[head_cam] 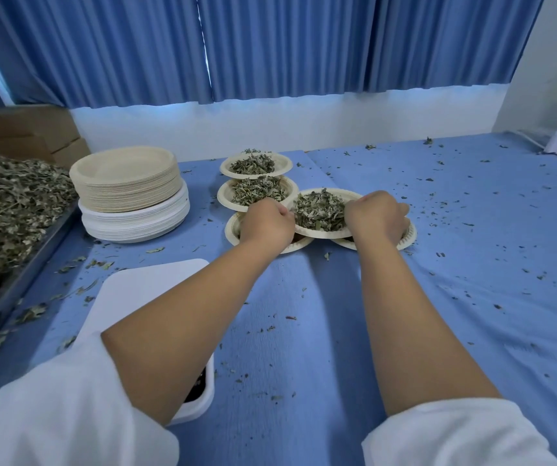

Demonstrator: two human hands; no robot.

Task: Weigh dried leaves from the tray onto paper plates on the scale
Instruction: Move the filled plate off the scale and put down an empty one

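Gripped at opposite rims by curled left hand (pixel 267 223) and right hand (pixel 376 218), paper plate (pixel 324 234) of dried leaves (pixel 319 210) overlapping two other plates (pixel 299 246) on blue counter (pixel 438 264), beyond scale (pixel 149 290), right of tray (pixel 18 280).

Pleated blue curtains (pixel 304 45) are hung across the back, daylight is let through a slit (pixel 204 45) between them, a white wall (pixel 270 127) is seen below, and cardboard boxes (pixel 31 132) are stacked at the left.

Soft, even daylight is filtered through the blue curtains (pixel 270 45), faint shadows are cast, and edges are bowed by wide-angle distortion.
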